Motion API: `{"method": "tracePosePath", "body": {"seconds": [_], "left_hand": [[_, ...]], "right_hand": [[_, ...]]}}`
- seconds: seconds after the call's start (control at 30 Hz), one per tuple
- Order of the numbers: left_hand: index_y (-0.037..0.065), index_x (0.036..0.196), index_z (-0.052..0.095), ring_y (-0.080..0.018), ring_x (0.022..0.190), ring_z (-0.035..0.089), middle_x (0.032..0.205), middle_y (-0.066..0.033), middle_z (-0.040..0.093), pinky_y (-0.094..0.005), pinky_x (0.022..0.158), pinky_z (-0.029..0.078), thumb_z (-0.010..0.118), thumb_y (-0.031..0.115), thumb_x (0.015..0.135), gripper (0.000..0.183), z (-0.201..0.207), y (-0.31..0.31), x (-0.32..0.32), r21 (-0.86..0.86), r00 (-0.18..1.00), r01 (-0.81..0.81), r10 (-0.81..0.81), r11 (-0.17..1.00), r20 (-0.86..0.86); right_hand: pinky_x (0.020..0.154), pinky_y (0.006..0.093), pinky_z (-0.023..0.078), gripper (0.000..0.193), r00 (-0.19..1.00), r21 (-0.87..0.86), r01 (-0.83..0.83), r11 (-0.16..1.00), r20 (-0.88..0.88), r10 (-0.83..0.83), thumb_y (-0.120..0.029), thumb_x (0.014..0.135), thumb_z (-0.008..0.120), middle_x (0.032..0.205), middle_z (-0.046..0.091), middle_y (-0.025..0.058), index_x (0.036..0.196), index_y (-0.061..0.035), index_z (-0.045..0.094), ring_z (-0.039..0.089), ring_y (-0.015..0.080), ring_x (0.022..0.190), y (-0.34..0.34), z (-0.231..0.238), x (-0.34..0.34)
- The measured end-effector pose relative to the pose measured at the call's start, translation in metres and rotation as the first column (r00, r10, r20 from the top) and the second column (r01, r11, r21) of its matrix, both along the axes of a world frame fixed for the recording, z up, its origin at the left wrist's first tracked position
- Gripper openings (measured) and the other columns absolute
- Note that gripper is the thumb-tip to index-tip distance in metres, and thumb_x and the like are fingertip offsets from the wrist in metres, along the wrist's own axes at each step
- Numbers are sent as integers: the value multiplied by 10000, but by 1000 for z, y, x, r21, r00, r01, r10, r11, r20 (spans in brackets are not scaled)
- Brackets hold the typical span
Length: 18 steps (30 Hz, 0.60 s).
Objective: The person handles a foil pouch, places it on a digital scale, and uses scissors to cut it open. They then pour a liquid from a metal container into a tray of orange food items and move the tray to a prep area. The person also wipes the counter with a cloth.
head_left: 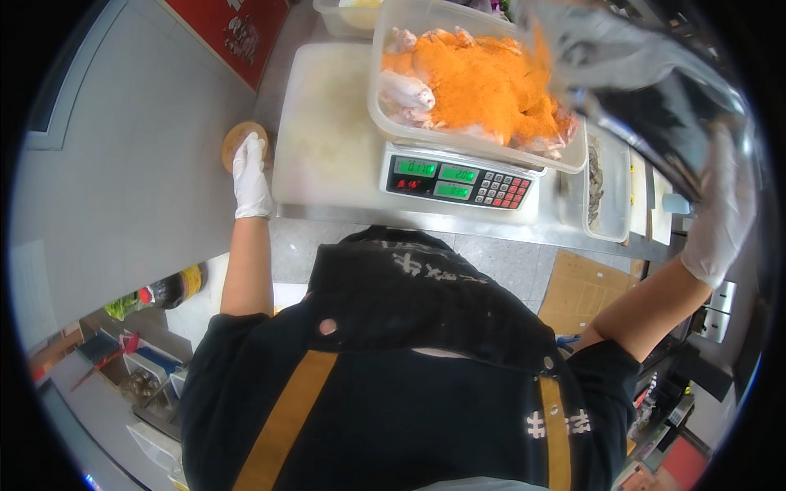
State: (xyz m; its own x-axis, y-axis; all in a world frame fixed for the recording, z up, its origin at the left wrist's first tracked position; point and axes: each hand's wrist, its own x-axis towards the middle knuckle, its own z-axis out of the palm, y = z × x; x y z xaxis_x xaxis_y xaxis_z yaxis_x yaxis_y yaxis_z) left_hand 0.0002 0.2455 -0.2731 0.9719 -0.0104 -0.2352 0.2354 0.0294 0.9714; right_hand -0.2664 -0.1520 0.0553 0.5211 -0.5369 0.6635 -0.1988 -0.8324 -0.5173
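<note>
A clear plastic tub (483, 146) holds pale raw poultry pieces (407, 92), largely covered by orange powder (475, 78). It rests on a digital scale (458, 180) with lit green displays and a keypad. High on the right, my white-gloved right hand (725, 209) is closed on a clear plastic bag (622, 61), tilted over the tub's right end and smeared by motion; orange powder shows at its mouth. Left of the table, my gloved left hand (251, 176) has its fingers together over a round tan object (238, 146), seemingly gripping its edge; its exact kind is unclear.
A white cutting board (323, 123) lies under and left of the scale on a metal table. Right of it stands a clear container (610, 192) with greyish contents. Another tub (348, 18) sits behind. Flattened cardboard (585, 290) lies on the tiled floor; a grey wall (139, 164) borders the left.
</note>
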Motion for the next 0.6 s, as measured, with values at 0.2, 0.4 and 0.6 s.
{"method": "tracePosePath", "body": {"seconds": [0.2, 0.4, 0.6], "left_hand": [[50, 1373, 476, -198, 1327, 440, 1379, -105, 519, -339, 1081, 317, 541, 388, 971, 530, -2, -4, 1, 17, 998, 26, -24, 1000, -63], [75, 1364, 503, -161, 1263, 482, 1325, -72, 564, -325, 1040, 335, 528, 378, 982, 489, -7, -4, -1, 28, 999, 30, -29, 999, -32], [51, 1377, 466, -216, 1349, 420, 1409, -134, 490, -359, 1108, 294, 518, 374, 980, 514, -9, -2, -2, -1, 997, 38, -38, 999, -72]], "right_hand": [[683, 154, 398, 342, 1000, 85, 5, 996, -10, -4, -188, 940, 644, 930, 656, 12, 1220, 9, 634, 555, 39, 772, 0, 4, -9], [725, 166, 428, 344, 998, 132, 66, 989, -14, -64, -178, 940, 647, 965, 679, 43, 1229, 8, 629, 600, 58, 817, -5, 3, -16], [648, 150, 371, 296, 998, 146, -24, 989, 53, 17, -206, 935, 647, 882, 663, 21, 1146, 1, 671, 552, 30, 724, 2, 0, -10]]}}
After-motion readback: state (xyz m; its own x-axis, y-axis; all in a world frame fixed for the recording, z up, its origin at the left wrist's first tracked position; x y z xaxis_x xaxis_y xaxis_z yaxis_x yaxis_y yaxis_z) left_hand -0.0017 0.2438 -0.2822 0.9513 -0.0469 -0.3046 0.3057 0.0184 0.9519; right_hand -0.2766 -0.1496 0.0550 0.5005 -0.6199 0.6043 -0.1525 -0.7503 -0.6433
